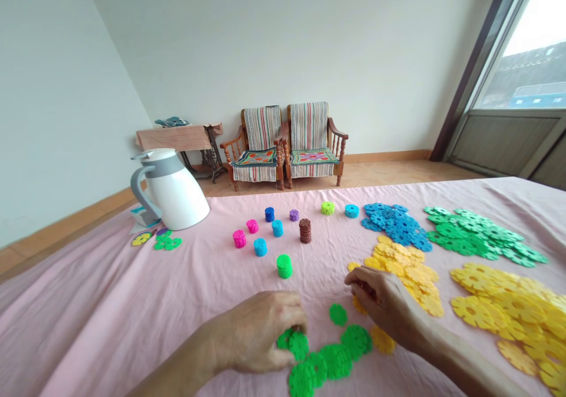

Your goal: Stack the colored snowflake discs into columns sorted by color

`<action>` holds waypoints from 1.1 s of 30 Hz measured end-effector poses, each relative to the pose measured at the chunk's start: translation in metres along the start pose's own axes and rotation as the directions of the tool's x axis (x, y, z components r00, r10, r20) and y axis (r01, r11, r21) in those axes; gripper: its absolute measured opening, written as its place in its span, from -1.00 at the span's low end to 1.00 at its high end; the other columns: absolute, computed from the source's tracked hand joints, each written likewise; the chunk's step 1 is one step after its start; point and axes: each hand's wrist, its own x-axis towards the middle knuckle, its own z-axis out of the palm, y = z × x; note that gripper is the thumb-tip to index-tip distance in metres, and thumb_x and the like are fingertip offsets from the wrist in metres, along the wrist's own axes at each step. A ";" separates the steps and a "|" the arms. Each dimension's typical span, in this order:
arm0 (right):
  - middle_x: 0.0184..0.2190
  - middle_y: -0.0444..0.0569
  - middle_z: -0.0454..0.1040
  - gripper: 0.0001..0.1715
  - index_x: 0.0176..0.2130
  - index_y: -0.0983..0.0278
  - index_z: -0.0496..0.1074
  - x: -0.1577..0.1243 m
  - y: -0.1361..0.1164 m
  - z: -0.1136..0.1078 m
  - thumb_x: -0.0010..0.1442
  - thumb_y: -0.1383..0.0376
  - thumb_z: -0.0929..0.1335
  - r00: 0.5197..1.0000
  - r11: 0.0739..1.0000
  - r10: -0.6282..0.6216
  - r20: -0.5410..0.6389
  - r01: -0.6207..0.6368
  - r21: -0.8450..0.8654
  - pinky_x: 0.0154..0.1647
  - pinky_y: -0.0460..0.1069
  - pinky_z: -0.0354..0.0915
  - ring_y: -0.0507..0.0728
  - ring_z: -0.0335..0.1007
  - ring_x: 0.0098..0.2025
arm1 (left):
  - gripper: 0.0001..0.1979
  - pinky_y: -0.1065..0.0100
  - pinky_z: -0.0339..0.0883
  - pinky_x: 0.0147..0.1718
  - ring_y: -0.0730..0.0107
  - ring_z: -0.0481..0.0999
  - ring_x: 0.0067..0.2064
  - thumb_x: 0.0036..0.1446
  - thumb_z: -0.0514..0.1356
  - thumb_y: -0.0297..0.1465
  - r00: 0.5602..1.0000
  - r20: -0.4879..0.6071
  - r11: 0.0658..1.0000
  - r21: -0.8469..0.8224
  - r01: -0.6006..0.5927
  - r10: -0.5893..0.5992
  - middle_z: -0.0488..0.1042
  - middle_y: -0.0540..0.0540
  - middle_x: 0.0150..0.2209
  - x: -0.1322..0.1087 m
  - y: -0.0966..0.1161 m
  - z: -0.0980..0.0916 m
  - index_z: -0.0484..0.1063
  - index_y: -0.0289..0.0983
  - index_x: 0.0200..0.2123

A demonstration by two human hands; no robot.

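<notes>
My left hand (pixel 260 332) is closed, thumb and fingertips pinching at green flower-shaped discs (pixel 298 346) at the near end of the table. More overlapping green discs (pixel 338 360) lie just to its right, and a single green disc (pixel 338 314) lies beyond them. My right hand (pixel 384 302) has curled fingers over the left edge of a pile of orange-yellow flower discs (pixel 407 267); whatever its fingers hold is hidden. A loose orange disc (pixel 382 339) lies under my right wrist. Ahead of my left hand stands a neat stack of green discs (pixel 284 266).
Small stacks stand mid-table, among them a brown stack (pixel 305 230) and a pink stack (pixel 239 239). Blue discs (pixel 393 226), teal-green discs (pixel 481 235) and yellow discs (pixel 508 302) are heaped at right. A white jug (pixel 177 193) stands at left on the pink cloth (pixel 132 302).
</notes>
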 end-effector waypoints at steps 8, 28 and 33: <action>-0.50 -0.15 0.41 -0.79 -0.36 0.26 0.39 0.000 -0.001 0.000 0.18 0.42 0.20 1.000 1.000 0.012 0.009 -0.012 -0.008 -0.44 -0.08 0.12 0.02 0.29 -0.48 | -0.74 0.44 0.21 -0.36 0.42 0.33 -0.34 -0.20 0.18 -0.58 0.993 -0.115 0.999 -0.022 0.027 -0.029 0.34 0.04 -0.41 0.001 -0.007 -0.001 0.33 -0.24 -0.36; -0.50 -0.13 0.42 -0.76 -0.36 0.25 0.40 -0.001 -0.001 -0.002 0.16 0.43 0.19 1.000 1.000 -0.006 -0.005 0.006 -0.006 -0.44 -0.08 0.14 0.03 0.32 -0.46 | -0.76 0.39 0.26 -0.34 0.42 0.36 -0.34 -0.07 0.20 -0.49 0.875 -0.422 0.970 -0.049 0.240 -0.238 0.37 -0.02 -0.30 0.017 -0.060 -0.026 0.41 -0.26 -0.24; -0.49 -0.13 0.43 -0.76 -0.35 0.26 0.40 -0.001 -0.001 -0.002 0.17 0.44 0.19 1.000 1.000 -0.005 0.005 0.005 -0.003 -0.42 -0.08 0.15 0.02 0.32 -0.46 | -0.84 0.41 0.22 -0.34 0.46 0.34 -0.37 -0.03 0.13 -0.56 0.894 -0.389 0.973 -0.034 0.228 -0.223 0.35 0.02 -0.36 0.003 -0.043 -0.027 0.40 -0.26 -0.33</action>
